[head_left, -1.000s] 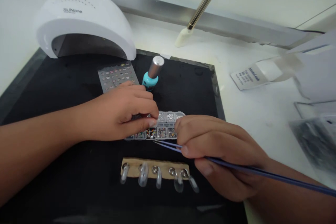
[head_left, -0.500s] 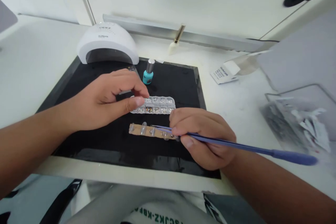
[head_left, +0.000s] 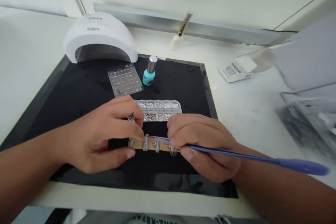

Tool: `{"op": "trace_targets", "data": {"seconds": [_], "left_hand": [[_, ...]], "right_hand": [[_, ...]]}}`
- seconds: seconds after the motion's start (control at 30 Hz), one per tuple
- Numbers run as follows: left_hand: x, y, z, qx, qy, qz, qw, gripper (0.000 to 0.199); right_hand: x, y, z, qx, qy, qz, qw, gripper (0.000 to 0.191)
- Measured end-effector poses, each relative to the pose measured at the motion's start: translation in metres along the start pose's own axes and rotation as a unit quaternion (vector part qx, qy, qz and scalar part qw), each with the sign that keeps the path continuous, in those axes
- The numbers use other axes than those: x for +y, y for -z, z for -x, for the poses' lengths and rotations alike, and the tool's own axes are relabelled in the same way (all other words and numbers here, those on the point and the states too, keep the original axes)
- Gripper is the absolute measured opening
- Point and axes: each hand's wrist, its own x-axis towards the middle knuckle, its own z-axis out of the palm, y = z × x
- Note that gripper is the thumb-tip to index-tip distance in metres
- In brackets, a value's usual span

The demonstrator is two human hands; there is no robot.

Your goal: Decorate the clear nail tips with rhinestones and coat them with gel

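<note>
A thin tan strip [head_left: 138,143] with several clear false nails [head_left: 146,143] across it lies on the black mat. My left hand [head_left: 105,134] has its thumb and index finger closed about the strip's left end. Blue-purple tweezers [head_left: 236,154] are gripped in my right hand [head_left: 204,145], their fine tips over the strip beside a clear nail. Whether the tips hold anything is too small to tell. Just behind the strip sits a clear compartment box [head_left: 159,110] of tiny rhinestones, its left end partly hidden by my left hand.
Behind the box stand a turquoise polish bottle [head_left: 149,73] and a sticker sheet [head_left: 125,79]. A white nail lamp [head_left: 101,35] is at the back left. A gold-capped bottle [head_left: 178,38], an alcohol pad box [head_left: 235,70] and a blurred tray of packets [head_left: 304,126] lie beyond the mat [head_left: 181,84].
My left hand has come down from the rhinestone box to the strip's left end, uncovering the sticker sheet. The tweezers stay in my right hand over the strip. The camera view has shifted.
</note>
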Motion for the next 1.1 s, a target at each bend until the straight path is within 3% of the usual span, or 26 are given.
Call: {"op": "trace_targets", "data": {"seconds": [0.2,1.1], "left_hand": [[-0.0004,-0.003,-0.0005,-0.017,0.014,0.008,1.0,0.015],[-0.0017,-0.0068,-0.003,-0.027,0.02,-0.002,0.999,0.021]], "right_hand": [[-0.0016,0.0012,0.0032,-0.017,-0.02,-0.024,0.999,0.011],[0.0006,0.0,0.0047,-0.028,-0.002,0.046,0.999,0.012]]}}
